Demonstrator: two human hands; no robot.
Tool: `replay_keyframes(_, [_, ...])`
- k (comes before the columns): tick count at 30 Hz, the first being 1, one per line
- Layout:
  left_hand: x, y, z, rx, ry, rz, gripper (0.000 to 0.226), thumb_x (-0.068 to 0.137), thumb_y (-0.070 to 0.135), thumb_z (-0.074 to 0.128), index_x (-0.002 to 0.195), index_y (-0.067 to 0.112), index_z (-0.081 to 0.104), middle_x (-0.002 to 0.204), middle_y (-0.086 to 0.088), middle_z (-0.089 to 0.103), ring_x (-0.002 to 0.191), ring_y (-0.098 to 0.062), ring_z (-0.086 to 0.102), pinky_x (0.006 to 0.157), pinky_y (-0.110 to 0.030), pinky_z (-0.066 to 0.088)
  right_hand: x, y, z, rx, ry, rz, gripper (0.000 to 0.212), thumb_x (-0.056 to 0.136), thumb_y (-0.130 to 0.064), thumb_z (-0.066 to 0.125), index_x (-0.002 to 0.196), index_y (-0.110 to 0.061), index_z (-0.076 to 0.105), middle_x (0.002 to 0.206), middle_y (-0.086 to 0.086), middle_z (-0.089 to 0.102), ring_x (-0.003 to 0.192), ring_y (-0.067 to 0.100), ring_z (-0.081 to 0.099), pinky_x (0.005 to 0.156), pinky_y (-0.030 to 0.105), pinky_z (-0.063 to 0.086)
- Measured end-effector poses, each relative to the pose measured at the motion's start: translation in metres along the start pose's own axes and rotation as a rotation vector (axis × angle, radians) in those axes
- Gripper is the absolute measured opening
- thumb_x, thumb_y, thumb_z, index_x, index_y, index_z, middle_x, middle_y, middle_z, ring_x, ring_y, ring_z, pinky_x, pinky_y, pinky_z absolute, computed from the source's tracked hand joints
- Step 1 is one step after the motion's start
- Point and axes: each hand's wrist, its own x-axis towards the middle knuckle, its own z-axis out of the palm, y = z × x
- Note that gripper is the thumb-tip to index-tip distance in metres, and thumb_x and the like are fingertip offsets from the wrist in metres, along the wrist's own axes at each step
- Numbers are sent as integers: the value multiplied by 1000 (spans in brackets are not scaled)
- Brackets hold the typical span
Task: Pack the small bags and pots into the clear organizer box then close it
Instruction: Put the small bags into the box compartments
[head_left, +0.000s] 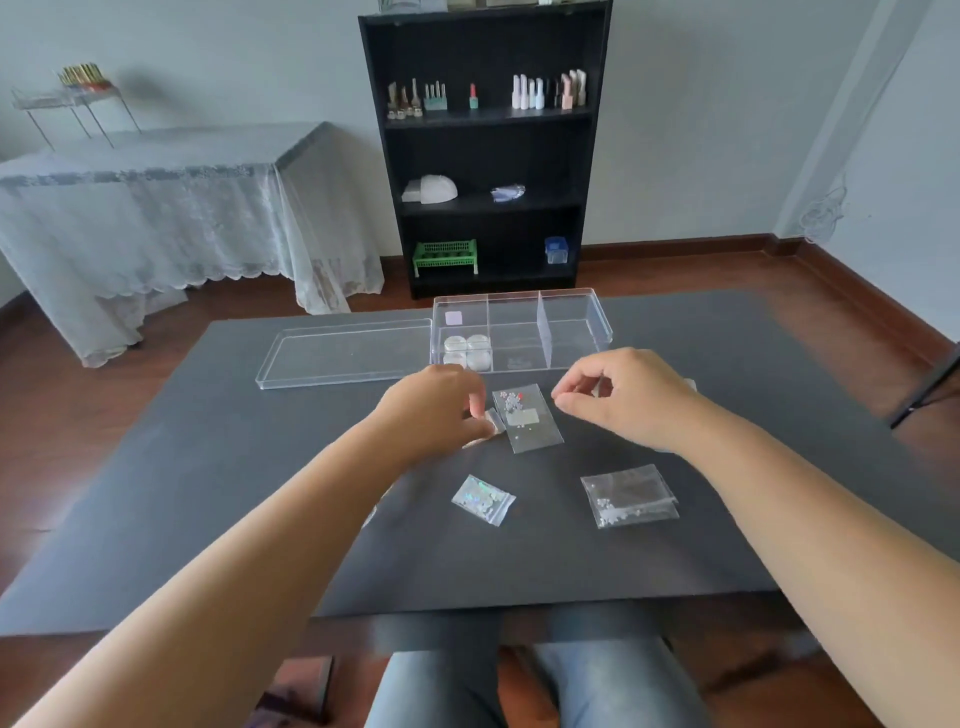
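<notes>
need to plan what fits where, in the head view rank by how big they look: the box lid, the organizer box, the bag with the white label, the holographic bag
1. organizer box and box lid: look about alike, unranked
2. bag with the white label
3. holographic bag, smallest, though it lies nearer the camera

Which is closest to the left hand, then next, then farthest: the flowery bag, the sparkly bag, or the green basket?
From the left hand:
1. Flowery bag, just right of its fingertips.
2. Sparkly bag, on the table nearer the person.
3. Green basket, far off on the bottom shelf.
</notes>
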Motion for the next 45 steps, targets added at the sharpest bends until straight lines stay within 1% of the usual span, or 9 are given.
replay_keyframes(10, [-3,-9,7,-256,-74,-112,23,77,22,77,95,26,63,96,9,66,80,-9,61,62,-21,47,-42,-48,82,-196,-59,17,39,71,-58,74,95,-27,70,100,-3,57,104,18,49,80,33,44])
replay_keyframes(15, [-10,0,5,-292,-123,-112,40,68,27,85,100,28,63,96,12,64,81,-10,63,65,-23,47,-47,-54,81,-94,-35,121,17,72,-39,79,79,-28,69,99,-2,61,94,21,58,75,32,50])
replay_keyframes(19, [-11,5,4,-345,-155,-120,49,66,18,85,106,30,59,96,8,65,81,-13,62,64,-26,46,-53,-51,78,-18,-43,133,13,74,-24,73,71,-27,61,76,-10,63,81,17,62,70,32,51])
replay_keyframes(27, [-16,0,9,-432,-191,-95,36,72,11,81,97,29,63,72,4,68,66,-12,63,71,-34,52,-60,-21,46,162,112,127,3,82,-29,74,79,-29,73,71,-13,65,55,1,57,48,16,40])
replay_keyframes(30, [-15,2,0,-414,-102,-74,18,73,20,82,85,28,71,64,14,68,57,1,59,62,-22,49,-44,-18,30,156,134,94,11,91,-25,66,93,-30,74,79,-12,70,53,1,59,49,22,46])
replay_keyframes(34, [-8,5,-19,-427,112,-85,11,75,22,82,74,29,74,67,17,70,57,7,59,48,-9,42,13,-24,-2,116,233,3,22,95,-15,59,98,-30,75,89,-7,72,78,26,68,66,35,57])
replay_keyframes(38, [0,4,-27,-445,270,-88,8,82,18,76,84,26,76,75,17,69,57,13,58,43,-3,36,77,-23,-20,32,324,-34,26,93,-5,55,108,-22,67,85,0,67,81,18,63,65,23,52])
replay_keyframes(41, [10,5,-31,-462,379,-117,10,85,18,73,89,26,77,74,18,67,59,5,60,49,-6,39,107,-20,-16,-139,171,-18,28,89,-2,52,104,-24,63,93,4,66,83,24,63,73,39,56])
replay_keyframes(45, [27,6,-40,-471,465,-97,10,88,17,71,92,25,76,74,18,65,63,0,61,47,-6,43,127,-23,-7,-376,-88,-14,38,89,0,49,98,-30,71,112,2,65,94,24,64,82,38,56])
